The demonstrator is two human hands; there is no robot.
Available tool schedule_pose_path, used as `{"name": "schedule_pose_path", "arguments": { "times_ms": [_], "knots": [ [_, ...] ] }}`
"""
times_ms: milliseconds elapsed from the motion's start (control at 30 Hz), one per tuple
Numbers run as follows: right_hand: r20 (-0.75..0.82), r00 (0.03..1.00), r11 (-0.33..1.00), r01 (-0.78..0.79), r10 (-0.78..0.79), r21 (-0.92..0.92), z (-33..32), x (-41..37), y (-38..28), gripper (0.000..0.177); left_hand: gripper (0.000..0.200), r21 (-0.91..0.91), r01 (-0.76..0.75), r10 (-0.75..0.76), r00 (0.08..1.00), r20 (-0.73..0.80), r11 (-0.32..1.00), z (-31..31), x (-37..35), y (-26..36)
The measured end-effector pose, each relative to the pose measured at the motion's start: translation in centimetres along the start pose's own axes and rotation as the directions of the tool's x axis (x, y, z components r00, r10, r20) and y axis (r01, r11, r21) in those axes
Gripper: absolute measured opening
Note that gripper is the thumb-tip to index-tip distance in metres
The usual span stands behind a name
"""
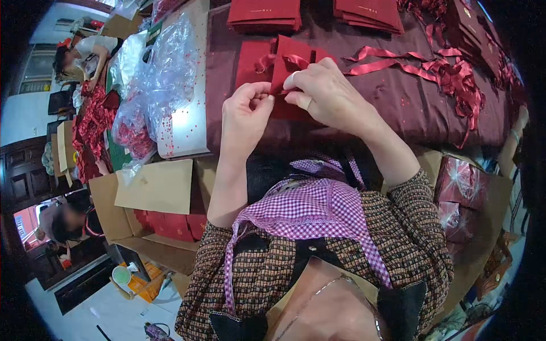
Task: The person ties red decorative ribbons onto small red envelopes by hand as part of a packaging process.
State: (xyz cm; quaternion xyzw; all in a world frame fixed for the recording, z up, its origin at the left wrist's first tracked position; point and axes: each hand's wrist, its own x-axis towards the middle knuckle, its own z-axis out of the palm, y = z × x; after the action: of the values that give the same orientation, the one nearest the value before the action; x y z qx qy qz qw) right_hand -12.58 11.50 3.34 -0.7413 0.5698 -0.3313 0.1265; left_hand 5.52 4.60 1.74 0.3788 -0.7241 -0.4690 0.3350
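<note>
My left hand (245,111) and my right hand (327,94) meet over a dark maroon table cloth (398,108), both pinching a small red fabric pouch (289,59) that has a red ribbon looped at its top. The left fingers grip the pouch's lower left edge. The right hand, with a ring on one finger, covers its lower right side. More flat red pouches (250,59) lie just behind it on the cloth.
Stacks of red pouches (264,14) sit at the table's far edge, with loose red ribbons (424,65) to the right. A clear plastic bag (162,74) lies left. Cardboard boxes (156,187) stand below left and right. Two other people (85,54) work at the far left.
</note>
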Motion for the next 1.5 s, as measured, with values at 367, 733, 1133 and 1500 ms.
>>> {"name": "schedule_pose_path", "arguments": {
  "times_ms": [367,733,1133,1500],
  "knots": [
    [-0.292,0.947,0.986,0.155,-0.131,0.061,1.9,-0.9,0.6,0.011,0.02,-0.026,-0.087,0.09,0.978,0.188,0.996,-1.2,0.7,0.8],
    [-0.156,0.965,0.977,0.212,-0.212,-0.012,-1.7,-0.5,0.8,0.024,0.011,0.145,-0.335,0.261,0.889,0.377,0.931,-1.0,0.9,1.7],
    [0.062,0.915,0.909,0.386,-0.399,0.159,-2.9,0.1,1.2,0.005,0.006,-0.123,0.049,0.009,0.903,0.43,0.991,-1.7,0.9,-0.2],
    [-0.023,0.928,0.895,0.366,-0.373,0.254,-2.9,0.1,1.5,0.006,0.024,-0.858,0.501,-0.283,0.844,0.456,0.113,-4.1,2.5,-3.0]
  ]
}}
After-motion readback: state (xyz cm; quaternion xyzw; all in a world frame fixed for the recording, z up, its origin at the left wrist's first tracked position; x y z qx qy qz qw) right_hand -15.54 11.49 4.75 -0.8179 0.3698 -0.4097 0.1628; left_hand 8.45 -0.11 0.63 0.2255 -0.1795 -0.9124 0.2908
